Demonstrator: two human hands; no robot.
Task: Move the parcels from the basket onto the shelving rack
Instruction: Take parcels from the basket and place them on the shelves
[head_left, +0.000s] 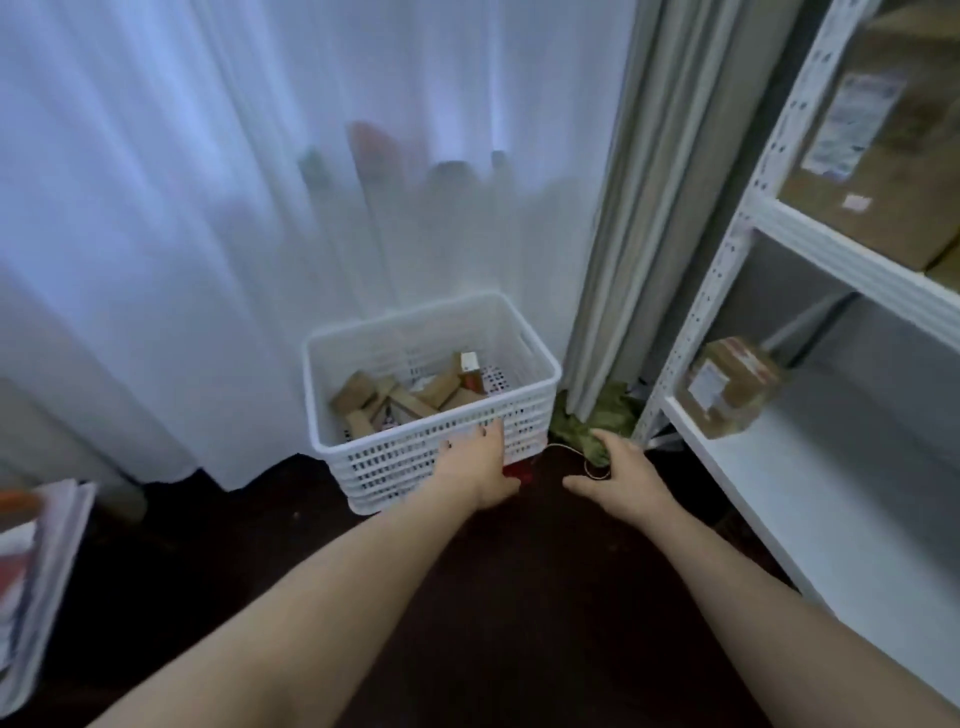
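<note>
Basket (395, 462) at 12 o'clock holds parcels (410, 397); left hand (475, 465) flat on near wall, likely steadying; right hand (626, 470) empty; both grips released.

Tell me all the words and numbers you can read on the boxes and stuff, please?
None can be read.
Big cardboard box on the upper shelf: white label and a small pink mark, too blurred.
Small parcel on the lower shelf: white label, too blurred.
Parcels in the basket: markings too small to read.
</note>
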